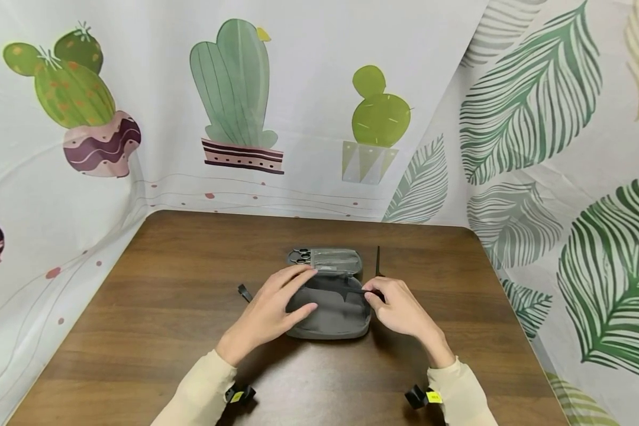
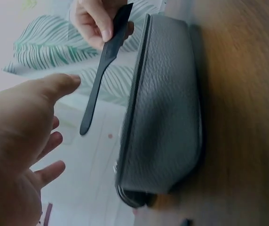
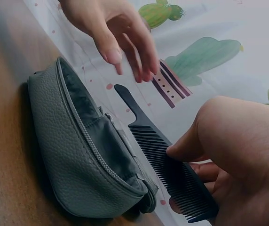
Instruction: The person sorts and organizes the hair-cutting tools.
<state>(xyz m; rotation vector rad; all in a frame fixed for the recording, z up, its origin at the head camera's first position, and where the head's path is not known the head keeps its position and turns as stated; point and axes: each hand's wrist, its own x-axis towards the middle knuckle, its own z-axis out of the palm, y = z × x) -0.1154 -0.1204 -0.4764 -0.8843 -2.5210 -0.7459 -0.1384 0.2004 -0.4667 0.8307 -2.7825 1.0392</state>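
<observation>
Leftmost on the brown worktop (image 1: 138, 331), a dark tool (image 1: 244, 291) lies partly hidden behind the left hand (image 1: 268, 307), which hangs with thumb and fingers spread, holding nothing, by the left side of an unzipped grey case (image 1: 327, 336). Scissors (image 1: 302, 256) show at the left of its far flap. Above the case's right part is a black comb (image 3: 154, 141), handle pointing left, its toothed end pinched by the right hand (image 1: 399, 307). Farther off, a thin black rod (image 1: 378, 260) points away.

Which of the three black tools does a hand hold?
The comb in the right hand; the left tool and the far tool lie on the table.
</observation>
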